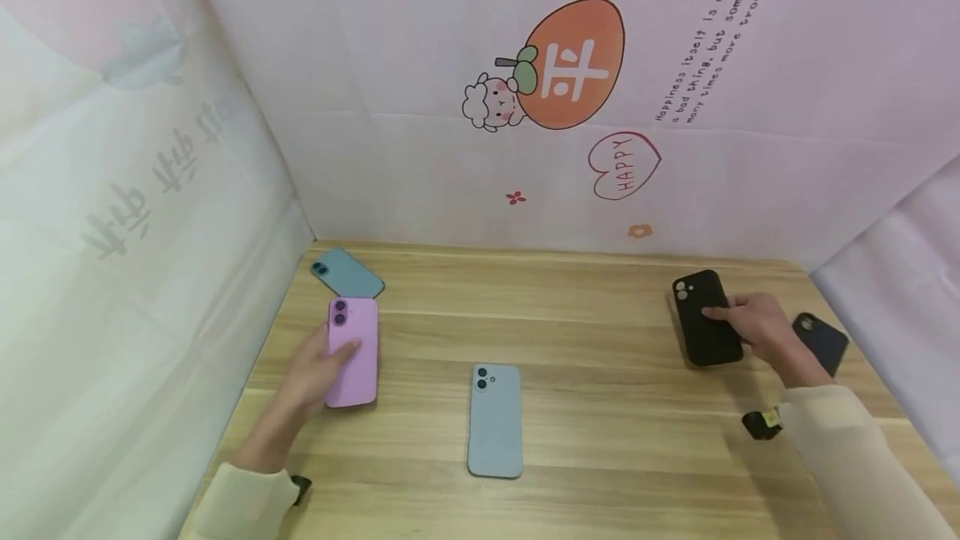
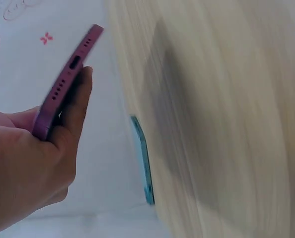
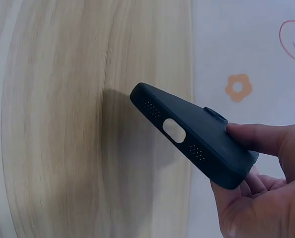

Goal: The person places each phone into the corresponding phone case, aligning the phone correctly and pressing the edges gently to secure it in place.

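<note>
My left hand (image 1: 311, 373) grips a purple phone (image 1: 355, 361) by its left edge, thumb on the back with its two camera lenses. In the left wrist view the phone's bottom edge shows a port and speaker holes, and it is lifted off the wood. On the right, my right hand (image 1: 761, 325) pinches a black phone case (image 1: 705, 332), the thumb on its back. The right wrist view shows the case (image 3: 192, 136) tilted above the table, a pale oval port opening in its end. Fingers beneath the case are partly hidden.
A light blue-grey phone (image 1: 497, 432) lies at the middle of the wooden table (image 1: 585, 340). A teal phone (image 1: 348, 273) lies at the back left corner. Beside my right wrist lies a dark phone or case (image 1: 821, 344), partly covered. Printed cloth (image 1: 420, 182) walls the table.
</note>
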`<state>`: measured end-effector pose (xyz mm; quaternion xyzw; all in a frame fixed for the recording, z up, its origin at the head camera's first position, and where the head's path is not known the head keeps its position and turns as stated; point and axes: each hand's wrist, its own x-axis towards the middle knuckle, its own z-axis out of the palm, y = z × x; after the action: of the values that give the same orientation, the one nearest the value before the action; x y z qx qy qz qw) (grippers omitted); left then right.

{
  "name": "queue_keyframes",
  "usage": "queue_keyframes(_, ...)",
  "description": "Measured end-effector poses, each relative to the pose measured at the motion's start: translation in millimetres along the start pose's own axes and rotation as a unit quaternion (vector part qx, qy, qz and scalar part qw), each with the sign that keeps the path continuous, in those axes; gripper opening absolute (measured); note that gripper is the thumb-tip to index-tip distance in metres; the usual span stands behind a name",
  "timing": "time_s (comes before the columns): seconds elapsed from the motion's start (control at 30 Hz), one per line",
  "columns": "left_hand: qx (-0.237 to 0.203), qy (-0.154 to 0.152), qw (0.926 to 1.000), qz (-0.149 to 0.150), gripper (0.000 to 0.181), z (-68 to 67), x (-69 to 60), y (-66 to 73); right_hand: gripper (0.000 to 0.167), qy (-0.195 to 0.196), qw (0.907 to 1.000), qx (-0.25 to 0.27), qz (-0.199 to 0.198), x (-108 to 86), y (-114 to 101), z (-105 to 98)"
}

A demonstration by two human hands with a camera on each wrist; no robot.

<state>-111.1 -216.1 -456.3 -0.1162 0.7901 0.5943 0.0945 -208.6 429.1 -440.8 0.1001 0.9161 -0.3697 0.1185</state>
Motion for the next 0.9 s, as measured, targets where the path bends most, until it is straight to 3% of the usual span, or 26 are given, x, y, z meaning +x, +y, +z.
queue_keyframes(0.1, -0.067, -0.035, 0.9971, 0.006, 0.049, 11.9, -1.4, 1.4, 0.042, -0.006, 1.0000, 0.005, -0.005, -2.6, -8, 4)
queue_keyframes(0.27, -0.148, -0.082, 0.9852, 0.024, 0.046, 31.8, -3.4, 7.9, 0.044, -0.011, 0.9996, 0.022, -0.016, -7.0, -19, 16)
queue_keyframes(0.6, -0.198, -0.102, 0.9749, 0.007, 0.047, 78.5, -6.3, 18.2, 0.025, -0.026, 0.9943, 0.097, -0.036, -23.0, -65, 46)
queue_keyframes(0.77, -0.204, -0.114, 0.9723, 0.002, 0.047, 94.5, -8.5, 19.6, 0.022, -0.048, 0.9833, 0.165, -0.058, -29.7, -91, 69)
queue_keyframes(0.9, -0.224, -0.134, 0.9653, 0.002, 0.045, 105.3, -8.8, 19.9, 0.021, -0.063, 0.9757, 0.196, -0.075, -41.5, -114, 86)
